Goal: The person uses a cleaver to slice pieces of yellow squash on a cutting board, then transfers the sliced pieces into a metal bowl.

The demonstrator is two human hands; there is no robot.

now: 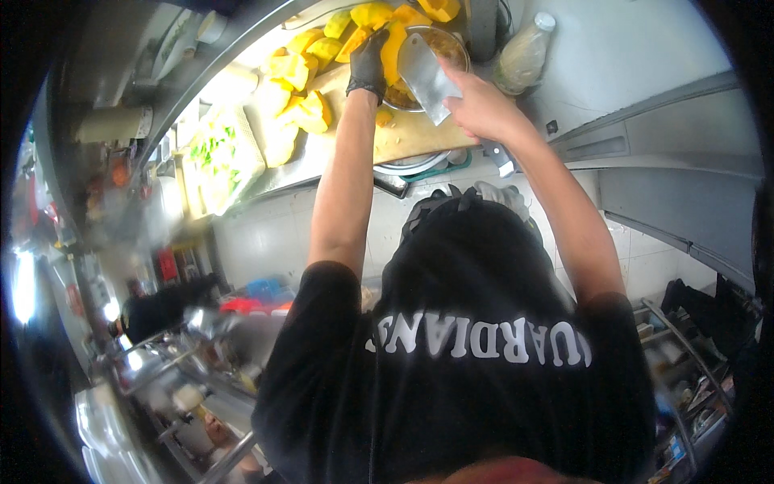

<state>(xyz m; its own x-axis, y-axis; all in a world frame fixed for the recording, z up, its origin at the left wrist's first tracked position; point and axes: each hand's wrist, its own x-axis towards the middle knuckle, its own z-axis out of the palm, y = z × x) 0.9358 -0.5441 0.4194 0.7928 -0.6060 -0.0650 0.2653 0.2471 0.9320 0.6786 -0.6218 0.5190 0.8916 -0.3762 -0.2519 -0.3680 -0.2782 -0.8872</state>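
My left hand, in a black glove, grips a wedge of pumpkin over a round metal bowl. Seeds and stringy pulp lie inside that bowl. My bare right hand is shut on a cleaver, index finger stretched along its blade. The blade is against or very close to the wedge; contact is hard to tell. Beneath sits a wooden cutting board with a pumpkin scrap and loose seeds. Several cut pumpkin pieces are spread left of and behind my left hand.
A capped plastic bottle stands right of the bowl. To the left, a pale basket holds chopped greens. Stacked plates show below the board's near edge. A metal shelf edge curves across the upper left.
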